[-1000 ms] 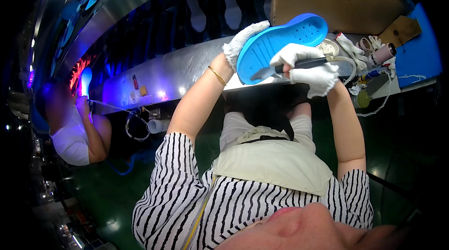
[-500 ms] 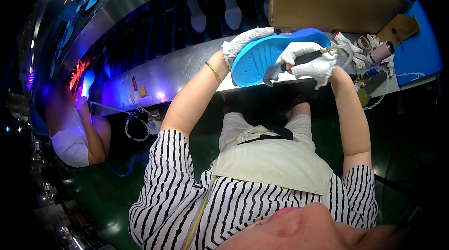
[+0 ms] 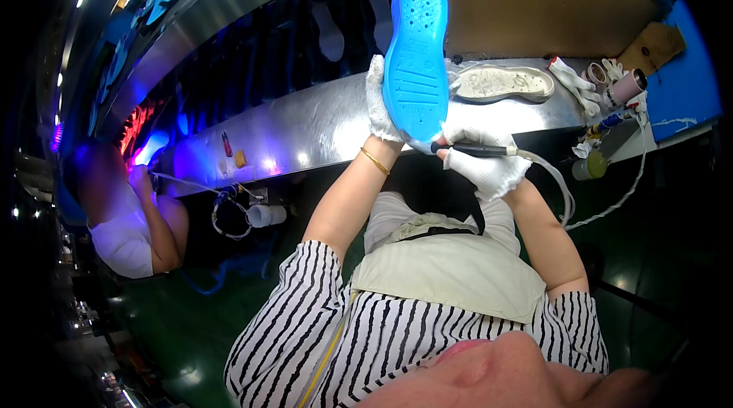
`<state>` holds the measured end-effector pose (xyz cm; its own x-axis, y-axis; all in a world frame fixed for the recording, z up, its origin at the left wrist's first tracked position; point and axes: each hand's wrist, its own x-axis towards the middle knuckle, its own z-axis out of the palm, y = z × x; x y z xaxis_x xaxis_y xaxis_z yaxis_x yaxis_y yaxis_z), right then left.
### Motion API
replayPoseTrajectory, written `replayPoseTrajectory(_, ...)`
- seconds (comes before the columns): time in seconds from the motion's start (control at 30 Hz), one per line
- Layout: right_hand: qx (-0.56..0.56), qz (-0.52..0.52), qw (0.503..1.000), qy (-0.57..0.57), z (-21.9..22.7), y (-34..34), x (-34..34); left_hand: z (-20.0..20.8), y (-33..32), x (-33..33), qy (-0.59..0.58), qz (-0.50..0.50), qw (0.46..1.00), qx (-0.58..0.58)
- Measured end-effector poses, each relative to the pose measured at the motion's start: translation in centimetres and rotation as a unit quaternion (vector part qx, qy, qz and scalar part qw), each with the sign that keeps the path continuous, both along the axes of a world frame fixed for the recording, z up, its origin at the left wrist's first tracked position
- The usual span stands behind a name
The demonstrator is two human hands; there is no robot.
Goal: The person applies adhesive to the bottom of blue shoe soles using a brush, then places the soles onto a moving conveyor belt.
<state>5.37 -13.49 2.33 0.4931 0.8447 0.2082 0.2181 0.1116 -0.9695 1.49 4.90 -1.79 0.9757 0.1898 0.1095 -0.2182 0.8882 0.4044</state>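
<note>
Head view. The blue shoe sole (image 3: 416, 64) is being held up in front of the steel bench (image 3: 324, 114), its patterned face turning toward the wearer. Its long axis is running nearly straight away from the body: perforated end pointing far, ridged broad end sitting near.

Left hand (image 3: 379, 106): white knit glove, gripping the sole along its left edge; thumb side is showing, most fingers are hiding behind the piece, so their exact spread cannot be told.

Right hand (image 3: 490, 173): similarly gloved, fingers closing narrowly around a black-handled brush (image 3: 481, 150), with a pale hose (image 3: 563, 188) trailing from its rear end.

Key relation: the brush handle is lying roughly crosswise to the sole's axis, its front end pointing left at the sole's near right corner. The sole is extending away and leftward from the right fingers. The left hand is the one plainly supporting it; the right is staying just beside the near end. Bristles are blending into the rim; contact cannot be confirmed.

Nearby: a cream-rimmed sole (image 3: 505, 84) is lying crosswise on the bench, right of the blue one; spare gloves (image 3: 574, 87) are resting farther right.
</note>
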Motion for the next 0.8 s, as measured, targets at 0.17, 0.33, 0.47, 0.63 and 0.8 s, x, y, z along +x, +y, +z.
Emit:
replayPoseTrajectory(0.17,0.085,-0.065,0.989,0.098,0.7,0.6,2.2,-1.2,-1.4,-0.2,0.045,0.045,0.998,0.014)
replayPoseTrajectory(0.33,0.073,-0.084,0.986,-0.124,0.9,0.9,0.5,-0.7,-2.6,-0.3,-0.015,0.015,0.999,-0.042)
replayPoseTrajectory(0.47,0.122,-0.049,0.984,0.116,-0.1,0.8,3.3,0.7,-4.2,-1.6,0.006,0.007,0.997,-0.080)
replayPoseTrajectory(0.63,0.232,-0.243,0.932,-0.137,0.1,3.3,8.8,0.4,-6.2,-2.3,0.039,-0.061,0.996,-0.061)
replayPoseTrajectory(0.8,0.114,-0.131,0.930,-0.324,1.0,1.0,4.7,-1.1,-4.6,-2.4,0.062,-0.029,0.996,-0.065)
